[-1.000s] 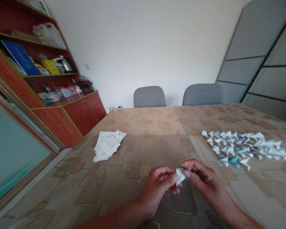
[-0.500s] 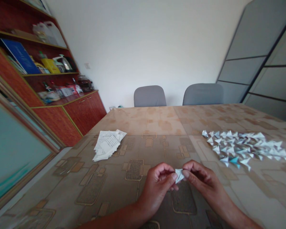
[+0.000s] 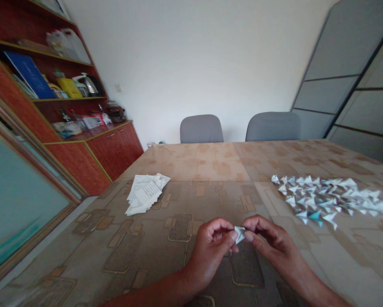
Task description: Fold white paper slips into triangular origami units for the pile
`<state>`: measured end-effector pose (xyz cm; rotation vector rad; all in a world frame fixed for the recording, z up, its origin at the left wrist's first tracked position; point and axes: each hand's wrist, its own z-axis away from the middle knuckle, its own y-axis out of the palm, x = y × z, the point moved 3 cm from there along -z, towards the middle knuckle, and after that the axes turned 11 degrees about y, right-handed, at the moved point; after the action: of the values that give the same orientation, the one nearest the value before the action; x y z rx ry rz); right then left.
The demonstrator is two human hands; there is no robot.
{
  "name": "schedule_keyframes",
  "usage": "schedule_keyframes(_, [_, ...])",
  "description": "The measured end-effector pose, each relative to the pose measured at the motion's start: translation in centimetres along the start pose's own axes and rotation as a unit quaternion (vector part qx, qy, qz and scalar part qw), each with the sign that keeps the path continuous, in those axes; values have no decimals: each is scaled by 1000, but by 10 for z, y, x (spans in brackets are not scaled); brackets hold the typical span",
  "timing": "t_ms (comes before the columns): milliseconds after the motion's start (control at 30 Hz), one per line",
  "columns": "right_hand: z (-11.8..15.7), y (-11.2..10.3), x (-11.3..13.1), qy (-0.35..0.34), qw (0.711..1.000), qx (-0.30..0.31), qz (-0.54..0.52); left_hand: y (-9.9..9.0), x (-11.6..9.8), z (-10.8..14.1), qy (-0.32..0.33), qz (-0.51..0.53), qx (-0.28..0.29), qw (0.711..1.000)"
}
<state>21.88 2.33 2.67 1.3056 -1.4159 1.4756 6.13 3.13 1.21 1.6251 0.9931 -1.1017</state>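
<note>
mid-fold: left hand (image 3: pixel 210 245) & right hand (image 3: pixel 270 243) each w/ grip pinched on small paper piece (image 3: pixel 239 234) above worktop (image 3: pixel 210 170); next prob crease firm, then done pile (image 3: pixel 329 199) at 2 o'clock.

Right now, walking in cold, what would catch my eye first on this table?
Probably the two hands near the table's front edge, the left hand and right hand pinching a small folded white paper piece between their fingertips. To the right lies a wide spread of folded white paper triangles; to the left, a loose stack of flat white printed slips.
</note>
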Motion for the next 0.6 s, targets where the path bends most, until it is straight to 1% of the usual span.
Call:
schedule_keyframes(133, [1,0,1,-19,999,-14,34,0,0,0,21,-15,-1,1000])
schedule_keyframes(300, [0,0,3,-28,998,-20,45,0,-1,1,41,-27,5,999])
schedule_keyframes(600, [0,-1,7,-6,999,-28,29,0,-3,1,25,-33,3,999])
